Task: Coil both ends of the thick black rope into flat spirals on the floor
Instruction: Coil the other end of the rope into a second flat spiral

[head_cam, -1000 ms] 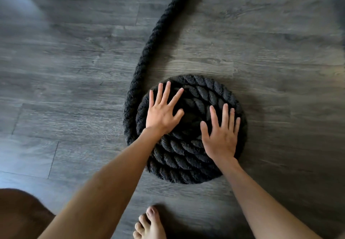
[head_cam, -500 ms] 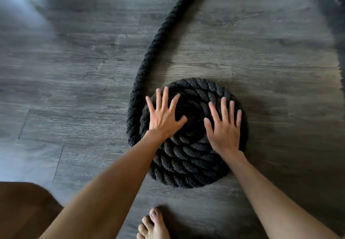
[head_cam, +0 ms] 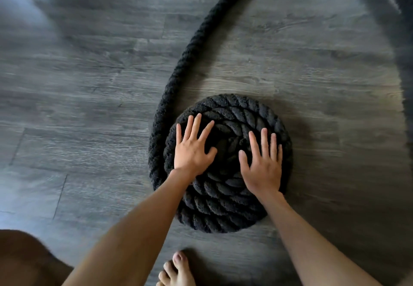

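A thick black rope lies wound into a flat spiral (head_cam: pixel 223 207) on the grey wood floor. Its free length (head_cam: pixel 190 46) leaves the spiral's left side, curves up to the top edge and bends back down the blurred right edge. My left hand (head_cam: pixel 193 149) rests flat on the left part of the spiral, fingers spread. My right hand (head_cam: pixel 262 162) lies flat on the right part, fingers spread too. The spiral's centre shows dark between the two hands. Neither hand grips the rope.
The floor (head_cam: pixel 89 111) is grey wood planks all around. My bare foot (head_cam: pixel 176 270) is at the bottom edge, just below the spiral. A knee (head_cam: pixel 24 261) fills the bottom left corner.
Both hands have stayed flat on the spiral and shifted slightly along it. The view has tilted, so more of the rope's far curve at the upper right shows.
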